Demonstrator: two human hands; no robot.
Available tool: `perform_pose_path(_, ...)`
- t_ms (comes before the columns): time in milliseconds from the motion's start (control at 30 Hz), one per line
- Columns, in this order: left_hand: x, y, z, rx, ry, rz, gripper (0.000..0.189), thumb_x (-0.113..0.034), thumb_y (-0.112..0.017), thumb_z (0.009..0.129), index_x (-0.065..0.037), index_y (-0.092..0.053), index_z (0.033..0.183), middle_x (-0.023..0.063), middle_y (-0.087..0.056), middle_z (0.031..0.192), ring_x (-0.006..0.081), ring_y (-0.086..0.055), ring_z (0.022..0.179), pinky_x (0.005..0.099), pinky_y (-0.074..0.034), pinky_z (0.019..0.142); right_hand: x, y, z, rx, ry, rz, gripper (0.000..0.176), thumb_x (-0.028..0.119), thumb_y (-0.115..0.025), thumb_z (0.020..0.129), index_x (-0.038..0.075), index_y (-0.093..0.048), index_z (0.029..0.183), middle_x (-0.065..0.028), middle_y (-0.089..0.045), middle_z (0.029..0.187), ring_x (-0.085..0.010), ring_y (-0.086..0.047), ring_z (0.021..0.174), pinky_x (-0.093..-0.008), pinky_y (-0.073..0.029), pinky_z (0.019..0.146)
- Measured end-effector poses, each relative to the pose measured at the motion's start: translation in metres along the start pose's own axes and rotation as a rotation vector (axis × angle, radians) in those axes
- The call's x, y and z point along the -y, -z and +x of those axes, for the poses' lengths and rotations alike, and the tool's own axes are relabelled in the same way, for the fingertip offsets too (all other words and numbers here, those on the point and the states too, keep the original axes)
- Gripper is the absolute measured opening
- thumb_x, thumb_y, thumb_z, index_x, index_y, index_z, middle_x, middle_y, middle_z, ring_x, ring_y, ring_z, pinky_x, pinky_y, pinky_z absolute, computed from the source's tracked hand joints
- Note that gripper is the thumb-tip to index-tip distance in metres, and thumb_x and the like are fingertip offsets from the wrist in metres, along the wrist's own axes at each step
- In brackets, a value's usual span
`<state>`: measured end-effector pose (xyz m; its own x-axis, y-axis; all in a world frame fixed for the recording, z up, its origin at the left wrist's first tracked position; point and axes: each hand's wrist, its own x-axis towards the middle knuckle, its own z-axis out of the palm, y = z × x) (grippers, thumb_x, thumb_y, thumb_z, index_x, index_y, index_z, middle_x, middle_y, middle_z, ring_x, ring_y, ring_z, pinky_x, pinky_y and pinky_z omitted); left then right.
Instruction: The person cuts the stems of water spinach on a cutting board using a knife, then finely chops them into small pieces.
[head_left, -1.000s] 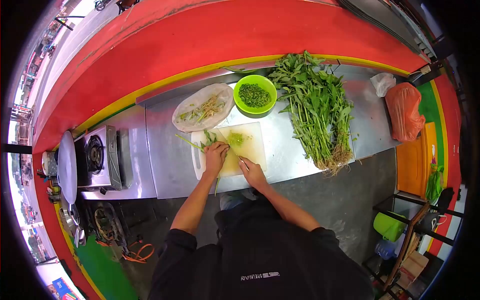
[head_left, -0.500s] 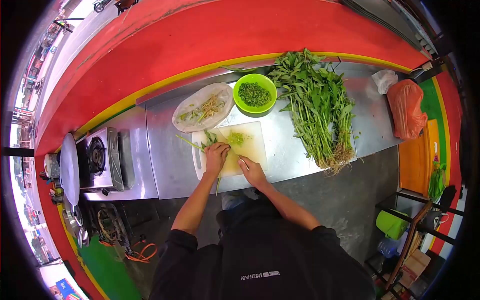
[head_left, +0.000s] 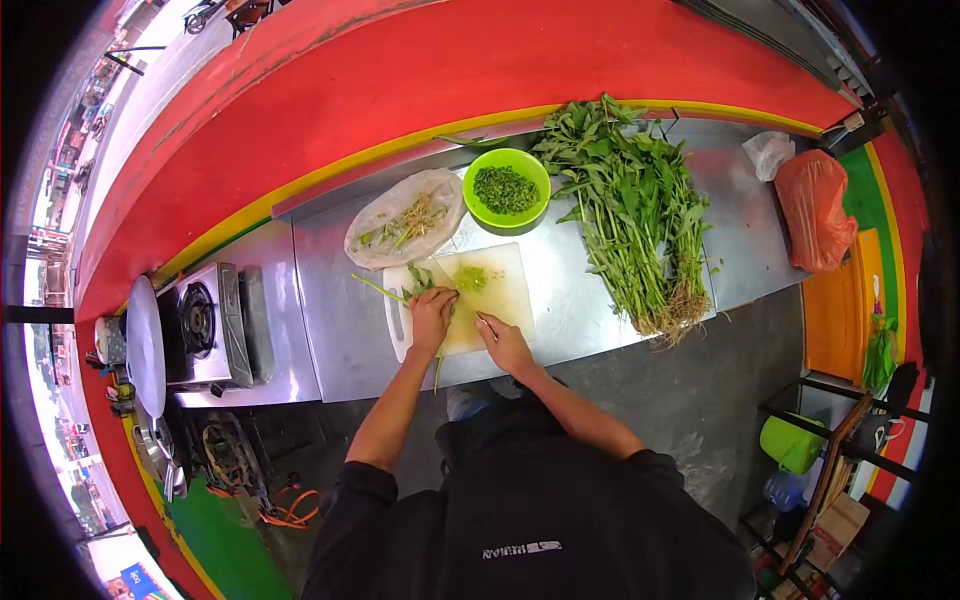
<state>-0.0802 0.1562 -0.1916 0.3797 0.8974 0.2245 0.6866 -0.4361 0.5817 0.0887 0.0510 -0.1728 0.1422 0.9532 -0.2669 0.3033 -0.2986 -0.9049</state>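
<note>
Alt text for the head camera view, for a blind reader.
A person's left hand pins green stems on a cutting board while the right hand holds a knife. A green bowl and a leafy bunch lie behind on the steel counter.

You face a curved red wall (head_left: pixel 450 60) edged with a yellow stripe (head_left: pixel 380 150) across the top of the frame. Below it runs a stainless steel counter (head_left: pixel 330 300), with a silver gas stove (head_left: pixel 200 320) at the left. Grey concrete floor (head_left: pixel 660 400) fills the lower right, beside an orange cabinet (head_left: pixel 835 310) and a dark metal rack (head_left: pixel 860 450). Daylight shows along the left edge.
</note>
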Motion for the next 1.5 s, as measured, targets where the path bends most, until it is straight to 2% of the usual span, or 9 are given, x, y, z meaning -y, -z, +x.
perform_pose_path(100, 0.003, 0.000, 0.000, -0.012, -0.045, -0.002, 0.011, -0.011, -0.074, 0.088, -0.012, -0.078, 0.098, 0.0008, -0.073, 0.101, 0.0214, -0.067, 0.095, 0.0384, -0.039, 0.087, -0.004, -0.003, 0.001, -0.049, 0.084, 0.008, 0.040, 0.035, -0.057, 0.104, 0.006, -0.066, 0.130, -0.0271, -0.071, 0.110, -0.0462, -0.069, 0.101, -0.0506, -0.054, 0.089)
perform_pose_path(200, 0.001, -0.001, 0.001, -0.006, -0.028, -0.001, 0.011, -0.011, -0.075, 0.088, -0.012, -0.078, 0.098, 0.0008, -0.074, 0.100, 0.0215, -0.068, 0.094, 0.0383, -0.039, 0.088, 0.003, 0.000, 0.007, -0.022, 0.043, -0.121, 0.039, 0.031, -0.059, 0.104, 0.003, -0.065, 0.130, -0.0266, -0.072, 0.108, -0.0424, -0.071, 0.100, -0.0450, -0.055, 0.088)
perform_pose_path(400, -0.001, 0.006, 0.004, 0.005, -0.040, 0.029, 0.011, -0.011, -0.075, 0.088, -0.012, -0.078, 0.098, 0.0006, -0.074, 0.099, 0.0222, -0.068, 0.092, 0.0390, -0.039, 0.086, 0.009, 0.001, 0.011, 0.020, 0.013, -0.092, 0.043, 0.035, -0.054, 0.105, 0.003, -0.064, 0.131, -0.0268, -0.071, 0.114, -0.0428, -0.069, 0.106, -0.0456, -0.054, 0.092)
perform_pose_path(467, 0.000, 0.004, 0.004, 0.004, -0.012, 0.005, 0.011, -0.011, -0.075, 0.088, -0.012, -0.078, 0.098, 0.0004, -0.074, 0.098, 0.0224, -0.068, 0.091, 0.0394, -0.038, 0.085, 0.007, 0.003, 0.003, -0.002, 0.021, -0.040, 0.044, 0.040, -0.053, 0.105, 0.007, -0.064, 0.132, -0.0264, -0.071, 0.110, -0.0471, -0.068, 0.102, -0.0513, -0.054, 0.089)
perform_pose_path(867, -0.001, 0.005, 0.001, 0.008, -0.042, 0.034, 0.011, -0.011, -0.073, 0.090, -0.012, -0.078, 0.099, 0.0000, -0.073, 0.102, 0.0215, -0.067, 0.095, 0.0390, -0.038, 0.087, 0.004, -0.004, 0.016, -0.006, 0.016, -0.112, 0.041, 0.037, -0.056, 0.104, 0.005, -0.066, 0.128, -0.0282, -0.071, 0.101, -0.0479, -0.069, 0.094, -0.0526, -0.055, 0.083)
perform_pose_path(1167, 0.002, 0.006, 0.002, -0.003, -0.049, -0.021, 0.010, -0.013, -0.073, 0.090, -0.012, -0.078, 0.098, 0.0016, -0.073, 0.097, 0.0219, -0.067, 0.092, 0.0389, -0.038, 0.089, -0.001, -0.005, 0.006, -0.018, 0.043, -0.075, 0.044, 0.041, -0.054, 0.104, 0.008, -0.066, 0.131, -0.0263, -0.072, 0.109, -0.0473, -0.069, 0.099, -0.0517, -0.054, 0.090)
perform_pose_path(1233, 0.002, 0.004, 0.002, 0.005, -0.032, -0.022, 0.010, -0.013, -0.073, 0.090, -0.012, -0.078, 0.099, 0.0015, -0.073, 0.096, 0.0224, -0.067, 0.092, 0.0395, -0.038, 0.089, 0.008, -0.002, 0.010, 0.003, 0.009, -0.154, 0.041, 0.033, -0.056, 0.105, 0.002, -0.065, 0.129, -0.0283, -0.071, 0.109, -0.0451, -0.069, 0.100, -0.0472, -0.055, 0.087)
perform_pose_path(1400, -0.001, 0.006, -0.001, -0.003, -0.036, -0.012, 0.012, -0.011, -0.074, 0.089, -0.012, -0.078, 0.100, 0.0016, -0.072, 0.099, 0.0220, -0.066, 0.093, 0.0401, -0.038, 0.088, 0.006, -0.006, 0.013, -0.028, 0.054, -0.113, 0.042, 0.035, -0.056, 0.105, 0.003, -0.066, 0.130, -0.0277, -0.071, 0.108, -0.0440, -0.070, 0.100, -0.0468, -0.055, 0.088)
perform_pose_path(1500, -0.003, 0.008, -0.004, -0.003, -0.039, 0.005, 0.015, -0.010, -0.072, 0.089, -0.013, -0.078, 0.102, 0.0010, -0.072, 0.100, 0.0214, -0.065, 0.094, 0.0403, -0.039, 0.089, 0.029, 0.010, 0.000, 0.039, -0.072, 0.005, 0.043, 0.034, -0.056, 0.105, 0.000, -0.065, 0.130, -0.0262, -0.072, 0.107, -0.0403, -0.072, 0.101, -0.0434, -0.055, 0.088)
